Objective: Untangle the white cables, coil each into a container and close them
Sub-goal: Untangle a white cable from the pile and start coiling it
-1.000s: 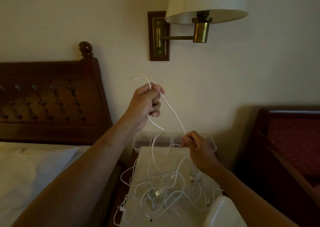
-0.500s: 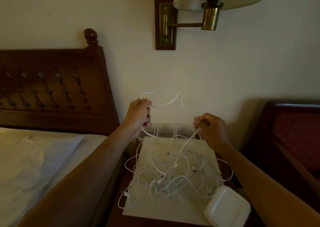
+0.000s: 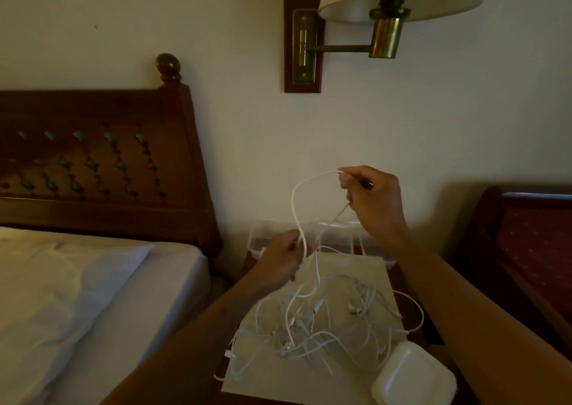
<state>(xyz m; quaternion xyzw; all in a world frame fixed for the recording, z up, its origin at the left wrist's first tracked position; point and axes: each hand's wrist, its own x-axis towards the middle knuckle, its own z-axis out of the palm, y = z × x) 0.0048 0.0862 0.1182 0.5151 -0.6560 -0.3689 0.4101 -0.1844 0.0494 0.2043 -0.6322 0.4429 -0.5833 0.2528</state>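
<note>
The left grip [image 3: 283,260] pinched a cable [image 3: 295,200] low and the right grip [image 3: 373,199] pinched its loop higher, above the tangle [image 3: 312,330] on the sheet [image 3: 294,386]. Drawing it out slowly, feeding slack, would probably keep knots from tightening.

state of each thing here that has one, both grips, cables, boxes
left grip, holds the lifted cable low down
right grip, pinches the same cable higher up
lifted cable, looped between both grips, lower end runs into the tangle
cable tangle, knotted, lying on the white sheet
clear containers, at the back, lids cannot tell
white container, closed, at the near right corner
</note>
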